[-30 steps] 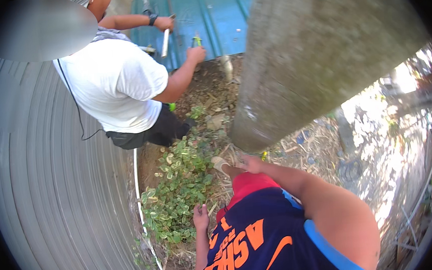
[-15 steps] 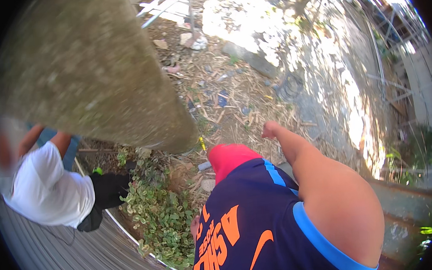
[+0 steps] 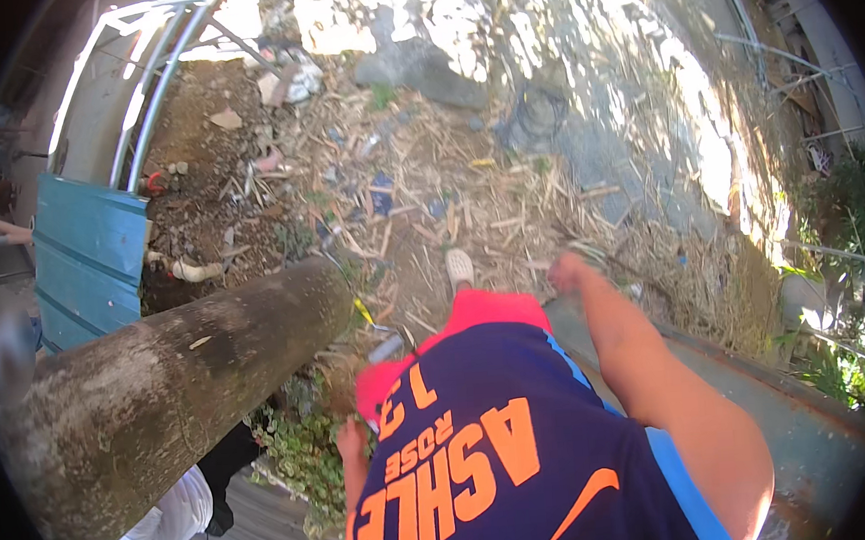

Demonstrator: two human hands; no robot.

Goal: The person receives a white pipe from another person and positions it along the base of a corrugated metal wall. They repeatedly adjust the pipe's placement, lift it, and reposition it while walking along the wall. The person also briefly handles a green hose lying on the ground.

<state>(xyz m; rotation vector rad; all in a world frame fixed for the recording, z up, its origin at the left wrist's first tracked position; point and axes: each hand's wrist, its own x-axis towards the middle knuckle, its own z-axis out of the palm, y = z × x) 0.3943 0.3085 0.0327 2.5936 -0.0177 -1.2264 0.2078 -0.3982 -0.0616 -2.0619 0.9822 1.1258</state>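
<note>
My left hand [image 3: 350, 438] hangs low beside my red shorts, near leafy plants [image 3: 315, 449], fingers loosely apart and holding nothing. My right hand [image 3: 566, 273] is out to my right over the littered ground, its fingers blurred by motion. One beige shoe [image 3: 459, 266] shows ahead of the shorts. Left of me is a thick, stained grey post [image 3: 189, 372]; by its base lies a slim yellow object [image 3: 363, 309], too small to identify.
Past the post are a blue corrugated sheet [image 3: 90, 254], metal tubing [image 3: 147, 89] and a co-worker's white shirt [image 3: 169, 514], mostly hidden. Dry leaves, wood scraps and debris [image 3: 406, 172] cover the ground. A rusty grey ledge [image 3: 752, 388] runs along my right.
My view has swung right, away from the co-worker, who is now largely behind the post. The blue sheet has shifted to the left edge. My right arm has swung outward.
</note>
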